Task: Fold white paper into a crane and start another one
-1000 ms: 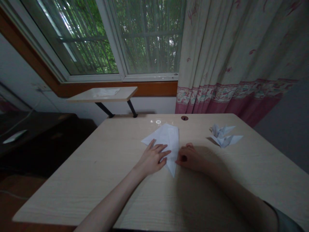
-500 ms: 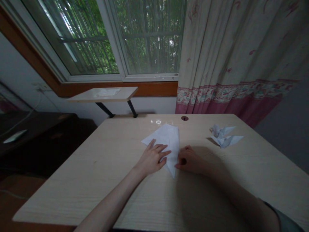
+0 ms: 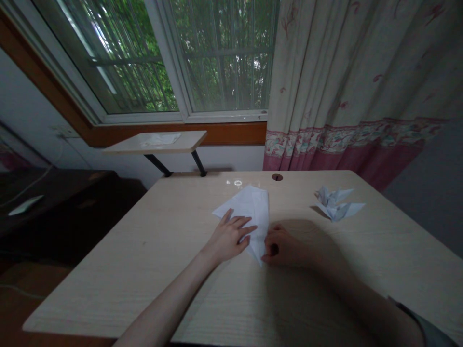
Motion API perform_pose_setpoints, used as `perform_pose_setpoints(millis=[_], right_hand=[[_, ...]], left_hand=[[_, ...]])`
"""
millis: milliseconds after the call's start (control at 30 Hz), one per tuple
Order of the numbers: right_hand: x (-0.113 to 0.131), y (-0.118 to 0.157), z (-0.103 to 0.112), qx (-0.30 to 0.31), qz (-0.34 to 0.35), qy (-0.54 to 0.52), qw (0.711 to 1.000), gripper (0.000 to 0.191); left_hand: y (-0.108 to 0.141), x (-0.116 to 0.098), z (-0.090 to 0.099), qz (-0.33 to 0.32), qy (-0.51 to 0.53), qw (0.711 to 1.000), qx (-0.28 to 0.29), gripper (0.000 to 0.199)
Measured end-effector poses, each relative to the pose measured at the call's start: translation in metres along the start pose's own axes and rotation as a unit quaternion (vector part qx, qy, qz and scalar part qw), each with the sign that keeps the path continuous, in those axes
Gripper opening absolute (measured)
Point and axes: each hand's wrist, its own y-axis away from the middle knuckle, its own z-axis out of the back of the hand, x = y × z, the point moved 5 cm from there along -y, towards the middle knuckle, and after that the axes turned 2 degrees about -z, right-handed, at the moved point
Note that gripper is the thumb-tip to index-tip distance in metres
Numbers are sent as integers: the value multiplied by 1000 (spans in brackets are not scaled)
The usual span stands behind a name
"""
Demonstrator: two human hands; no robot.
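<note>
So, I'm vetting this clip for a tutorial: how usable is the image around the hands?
In the head view, the right hand sits in heavy shadow, darker than the left hand; the window glows far brighter than the room; a small glare spot marks the desktop beyond the folded paper; wide-angle distortion bends its edges.

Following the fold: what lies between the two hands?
The head view shows the pointed end of the folded white paper between the left hand and right hand.
</note>
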Motion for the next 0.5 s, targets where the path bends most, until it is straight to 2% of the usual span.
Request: perform_pose_setpoints(millis=[500], right_hand=[[8, 3, 1, 37, 6, -27, 999, 22]], left_hand=[[0, 0, 0, 8, 14, 1000, 12, 38]])
